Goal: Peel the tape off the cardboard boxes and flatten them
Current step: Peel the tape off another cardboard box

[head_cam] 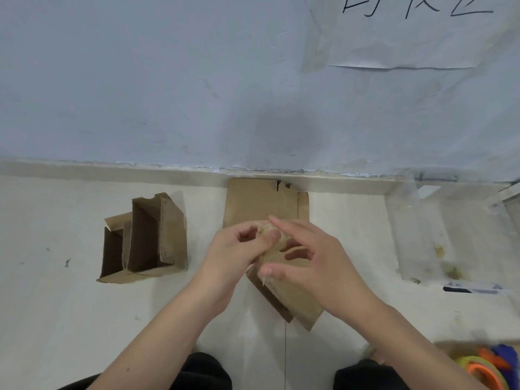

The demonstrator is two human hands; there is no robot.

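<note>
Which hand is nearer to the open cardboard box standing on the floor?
Left. The left hand is just right of the open box, apart from it; the right hand is farther right, beyond the left.

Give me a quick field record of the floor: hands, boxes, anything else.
left hand: pinches a crumpled wad of tape
right hand: fingers pinch the held cardboard box
flattened box: lies flat against the wall
open boxes: two, on the left, not flattened
clear plastic sheet: on the right
tape rolls: bottom right corner
</note>
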